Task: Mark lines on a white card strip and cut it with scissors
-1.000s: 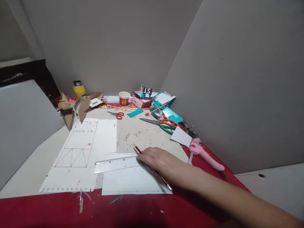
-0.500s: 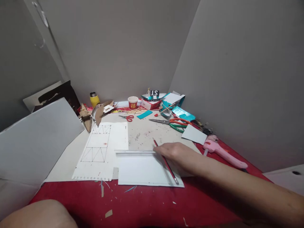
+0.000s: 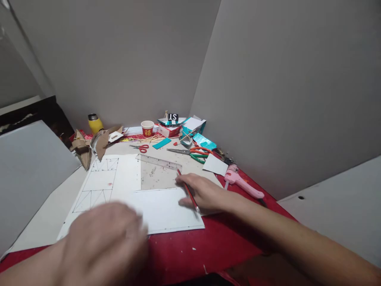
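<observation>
My right hand (image 3: 202, 191) grips a red and black pencil (image 3: 190, 195), its tip pointing away from me. It hovers at the right part of a white card (image 3: 163, 208) with a pencil line near its front edge. Just past that hand lies a clear ruler (image 3: 159, 161), slanted on the grey board. Smeared by motion, my left hand (image 3: 108, 238) is in front of the card's left end; its fingers look curled, but what they do is unclear. Partly behind it is a paper sheet (image 3: 126, 169) with a drawn truss pattern.
Small red scissors (image 3: 143, 148), larger scissors (image 3: 198, 153), a teal strip (image 3: 161, 143) and a paper cup (image 3: 147, 129) lie farther back. To the right is a pink glue gun (image 3: 244, 183); at left leans a large white board (image 3: 38, 171). A yellow bottle (image 3: 95, 125) stands behind cardboard pieces.
The ruler has gone from the card's far edge to the board behind it. My left hand has come into view over the paper's front. The camera view has turned rightward.
</observation>
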### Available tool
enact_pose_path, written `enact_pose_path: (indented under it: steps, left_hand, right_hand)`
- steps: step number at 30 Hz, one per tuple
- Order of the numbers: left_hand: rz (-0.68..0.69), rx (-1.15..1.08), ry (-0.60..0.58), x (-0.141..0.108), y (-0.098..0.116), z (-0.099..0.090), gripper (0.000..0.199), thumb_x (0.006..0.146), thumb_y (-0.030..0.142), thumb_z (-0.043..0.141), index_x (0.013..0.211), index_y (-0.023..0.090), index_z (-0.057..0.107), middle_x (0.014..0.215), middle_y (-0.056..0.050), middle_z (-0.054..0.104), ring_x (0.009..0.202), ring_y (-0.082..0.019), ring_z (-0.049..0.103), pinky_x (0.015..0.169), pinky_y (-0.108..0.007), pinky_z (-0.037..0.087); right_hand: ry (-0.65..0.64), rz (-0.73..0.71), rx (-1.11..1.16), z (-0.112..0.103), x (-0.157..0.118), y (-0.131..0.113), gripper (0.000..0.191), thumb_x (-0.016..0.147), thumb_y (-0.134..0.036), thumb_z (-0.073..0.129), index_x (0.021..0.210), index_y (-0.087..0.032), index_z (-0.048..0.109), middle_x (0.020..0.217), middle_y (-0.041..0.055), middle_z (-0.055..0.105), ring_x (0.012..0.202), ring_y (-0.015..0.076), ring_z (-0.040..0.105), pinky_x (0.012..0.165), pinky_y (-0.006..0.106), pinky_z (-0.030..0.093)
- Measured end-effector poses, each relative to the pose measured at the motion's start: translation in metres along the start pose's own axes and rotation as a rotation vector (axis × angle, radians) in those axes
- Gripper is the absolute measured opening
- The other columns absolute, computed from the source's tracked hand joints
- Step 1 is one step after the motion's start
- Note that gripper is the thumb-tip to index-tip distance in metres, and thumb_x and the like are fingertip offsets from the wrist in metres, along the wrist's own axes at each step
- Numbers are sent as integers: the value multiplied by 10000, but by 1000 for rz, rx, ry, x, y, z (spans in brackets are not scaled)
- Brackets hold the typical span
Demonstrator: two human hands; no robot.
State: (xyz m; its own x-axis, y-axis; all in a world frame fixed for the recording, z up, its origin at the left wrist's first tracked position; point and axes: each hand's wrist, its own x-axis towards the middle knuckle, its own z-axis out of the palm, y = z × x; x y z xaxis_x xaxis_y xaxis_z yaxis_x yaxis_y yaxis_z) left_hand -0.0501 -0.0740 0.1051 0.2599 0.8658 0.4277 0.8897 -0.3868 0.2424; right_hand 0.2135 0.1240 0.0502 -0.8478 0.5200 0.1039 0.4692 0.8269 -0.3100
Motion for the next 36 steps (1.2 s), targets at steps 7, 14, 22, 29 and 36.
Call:
enact_pose_path:
  steps: [7,14,22,29,36]
  left_hand:
    - [-450,-201,-404,43,-52,35,567,548,467,816,1024,190,682,1016,-136,651,943,-383,570,797,-463,424]
    - [-576,-738,-281,37,-75,38,488,698,474,752,1107,238,627,812,-21,656,729,-223,615,650,-305,459]
    - [-702,-1294,-67,45,-74,33,541,836,476,646,1263,168,521,1218,-183,638,1052,-287,650,878,-403,510]
    - [-848,-1566,-4,38,-50,69,493,744,352,784,1157,142,614,1064,-149,729,945,-305,691,797,-406,555]
    - [-956,-1442,263,37,-95,55,431,696,270,812,1075,148,649,1061,-114,750,980,-284,690,796,-321,552]
  right_hand:
    - [-173,65,81,0,-16,-19,838,606,-354,872,1316,-101,506,1291,210,568,1194,347,520,1011,442,413]
    - [-214,87,620,-18,-16,-14,240,840,-381,618,954,-170,636,877,40,658,789,207,615,673,291,477]
    - [486,356,1054,6,21,-26,310,813,-482,618,963,-217,558,936,46,663,790,215,624,680,325,501]
    - [292,81,879,14,55,-66,296,867,-445,558,1034,-201,550,957,46,674,837,208,645,705,319,536]
    - [170,-15,233,13,72,-2,624,754,-67,507,1369,-152,448,1377,173,532,1287,288,465,1057,496,373]
